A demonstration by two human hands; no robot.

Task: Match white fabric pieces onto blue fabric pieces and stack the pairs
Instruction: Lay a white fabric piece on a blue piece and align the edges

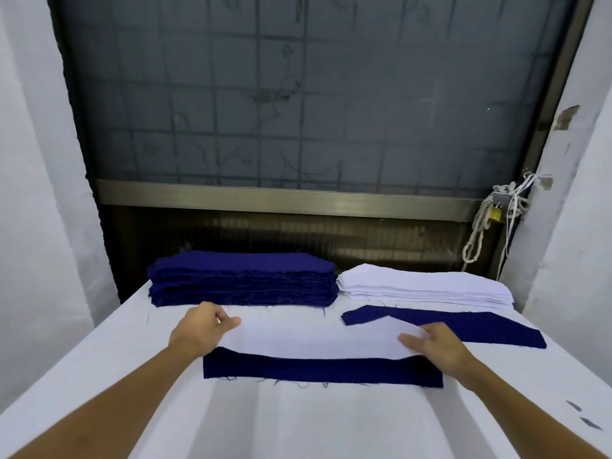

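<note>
A blue strip [321, 371] lies nearest, its length running from one hand across to the other. A white piece [314, 339] lies parallel and overlaps the strip's far edge. The left hand [205, 329] pinches its left end with curled fingers, and the right hand [437, 346] grips its right end, thumb on top. To cover the strip, it likely needs drawing nearer. Beyond the right hand lies another blue piece [463, 326]. Farthest are a blue stack [241, 279] and a white stack [424, 286].

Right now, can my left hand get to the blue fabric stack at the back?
Probably yes. Your left hand sits just in front of the blue fabric stack, with only bare table cover between. It is pinching the white fabric piece, though, and would have to let go first.
</note>
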